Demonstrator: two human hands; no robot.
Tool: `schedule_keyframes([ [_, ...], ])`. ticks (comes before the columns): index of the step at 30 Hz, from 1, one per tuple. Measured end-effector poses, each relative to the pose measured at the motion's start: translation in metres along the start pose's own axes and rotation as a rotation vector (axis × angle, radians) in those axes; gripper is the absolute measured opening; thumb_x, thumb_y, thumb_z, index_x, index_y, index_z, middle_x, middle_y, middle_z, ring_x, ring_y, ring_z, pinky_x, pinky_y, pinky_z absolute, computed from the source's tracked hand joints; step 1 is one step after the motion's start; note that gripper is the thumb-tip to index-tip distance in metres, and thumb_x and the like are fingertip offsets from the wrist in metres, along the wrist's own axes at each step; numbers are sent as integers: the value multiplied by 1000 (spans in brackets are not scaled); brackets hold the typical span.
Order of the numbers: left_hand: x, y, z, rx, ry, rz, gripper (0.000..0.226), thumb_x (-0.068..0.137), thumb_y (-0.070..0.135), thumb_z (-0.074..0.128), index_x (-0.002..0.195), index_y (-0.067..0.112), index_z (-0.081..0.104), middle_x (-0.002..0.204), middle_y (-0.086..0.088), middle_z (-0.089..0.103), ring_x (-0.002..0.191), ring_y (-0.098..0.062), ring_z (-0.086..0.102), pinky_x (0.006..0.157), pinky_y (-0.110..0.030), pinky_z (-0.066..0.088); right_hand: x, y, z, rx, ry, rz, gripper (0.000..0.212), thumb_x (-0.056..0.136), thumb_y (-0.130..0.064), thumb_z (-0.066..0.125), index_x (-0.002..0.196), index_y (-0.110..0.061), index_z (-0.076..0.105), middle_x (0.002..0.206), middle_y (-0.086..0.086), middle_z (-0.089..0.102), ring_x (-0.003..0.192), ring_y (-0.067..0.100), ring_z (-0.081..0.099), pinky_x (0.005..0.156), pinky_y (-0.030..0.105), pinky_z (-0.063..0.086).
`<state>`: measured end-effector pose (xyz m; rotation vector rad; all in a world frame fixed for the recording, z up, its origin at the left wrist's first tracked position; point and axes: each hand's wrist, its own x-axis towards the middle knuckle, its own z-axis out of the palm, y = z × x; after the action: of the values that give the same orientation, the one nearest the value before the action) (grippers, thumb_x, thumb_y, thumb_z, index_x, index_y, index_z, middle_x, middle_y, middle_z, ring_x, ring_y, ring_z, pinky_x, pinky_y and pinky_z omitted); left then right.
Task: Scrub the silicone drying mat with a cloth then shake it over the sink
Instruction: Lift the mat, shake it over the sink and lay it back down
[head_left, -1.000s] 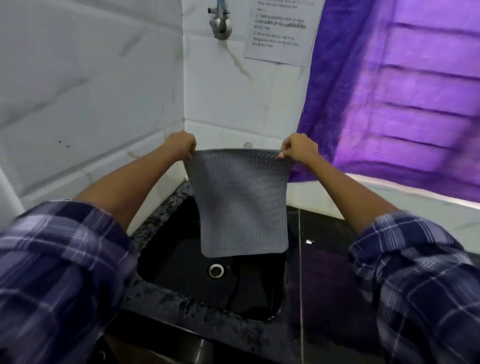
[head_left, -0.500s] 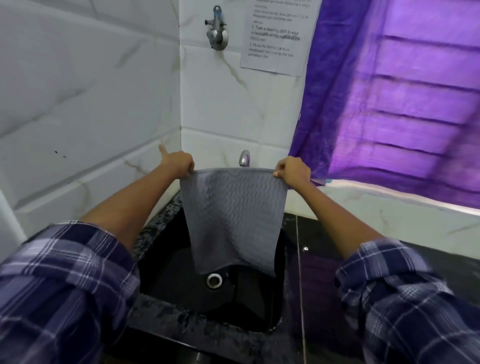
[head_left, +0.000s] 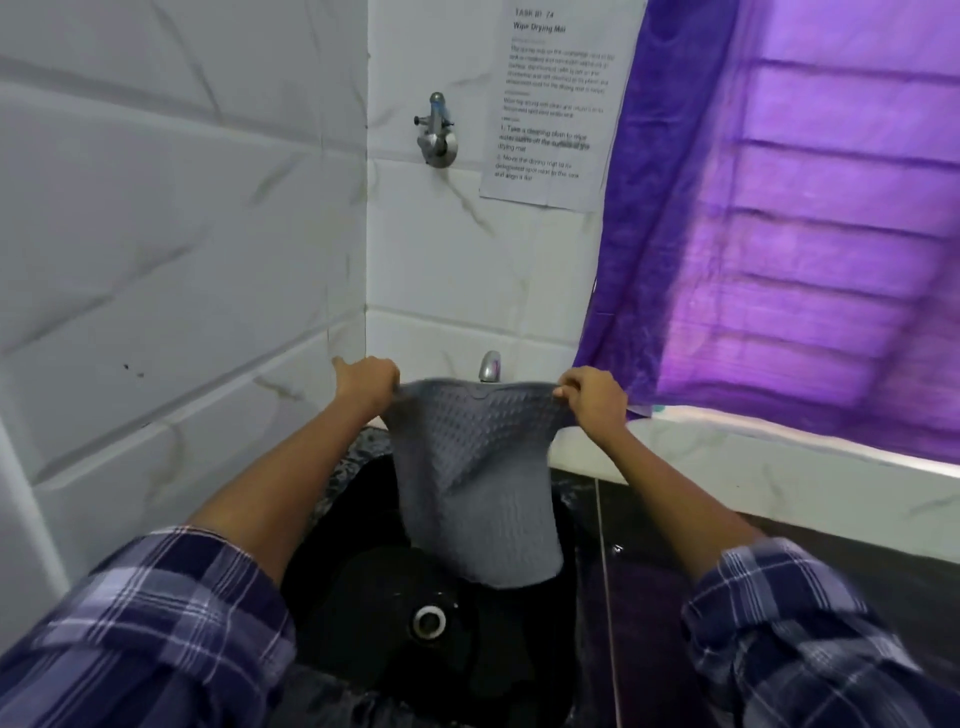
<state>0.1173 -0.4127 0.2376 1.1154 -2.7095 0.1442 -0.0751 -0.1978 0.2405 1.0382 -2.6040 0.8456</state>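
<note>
Gripping the grey dimpled silicone drying mat by its top corners, left hand and right hand are hanging it above the black sink below them so droplets fall inside.

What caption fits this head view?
Both hands, left hand and right hand, grip a grey mat by its top corners over a black sink.

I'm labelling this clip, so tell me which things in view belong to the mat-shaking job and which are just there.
Part of the job:
grey dimpled silicone drying mat, hanging
left hand, gripping its top corner
right hand, gripping the other corner
black sink below it

Just there:
metal wall tap
printed paper sheet on the tiles
purple curtain
chrome faucet behind the mat
</note>
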Motion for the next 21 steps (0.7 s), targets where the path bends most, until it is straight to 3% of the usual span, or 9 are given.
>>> schedule_keyframes([
  [2, -1, -3, 5, 24, -39, 6, 22, 90, 11, 57, 106, 19, 70, 109, -1, 69, 107, -23, 62, 111, -50, 23, -2, 4, 4, -22, -54, -6, 10, 83, -21, 67, 87, -14, 73, 94, 8, 74, 91, 26, 66, 79, 35, 51],
  [6, -1, -8, 5, 13, 65, 1, 27, 91, 8, 53, 109, 21, 68, 100, 3, 68, 108, -22, 61, 111, -45, 24, -4, 5, 5, 15, -12, -22, 11, 86, -21, 65, 87, -14, 73, 93, 6, 73, 91, 24, 66, 79, 35, 52],
  [9, 0, -10, 12, -1, 173, 7, 26, 92, 12, 52, 115, 19, 62, 112, -3, 67, 113, -24, 57, 103, -41, 32, -5, 5, 4, 48, 94, -35, 10, 85, -20, 65, 85, -14, 73, 92, 5, 73, 89, 24, 66, 77, 36, 50],
  [12, -5, -10, 11, -14, 67, -2, 25, 96, 10, 47, 117, 16, 59, 117, -6, 65, 112, -26, 58, 99, -38, 36, -8, 7, 4, -45, -76, -53, 12, 83, -23, 68, 88, -13, 73, 94, 6, 74, 91, 25, 66, 79, 37, 52],
  [18, -18, -2, 25, 42, 75, 47, 26, 96, 8, 45, 120, 14, 54, 119, -6, 65, 114, -24, 57, 94, -35, 41, -21, 24, 7, -146, -196, -63, 14, 85, -24, 66, 93, -14, 72, 101, 7, 72, 97, 25, 64, 84, 37, 51],
  [21, -19, 9, 17, -46, 119, 37, 28, 91, 12, 52, 119, 13, 57, 119, -11, 65, 114, -29, 58, 91, -36, 45, -28, 33, -12, -59, -24, -71, 15, 86, -20, 62, 92, -13, 74, 100, 8, 73, 97, 26, 63, 81, 36, 51],
])
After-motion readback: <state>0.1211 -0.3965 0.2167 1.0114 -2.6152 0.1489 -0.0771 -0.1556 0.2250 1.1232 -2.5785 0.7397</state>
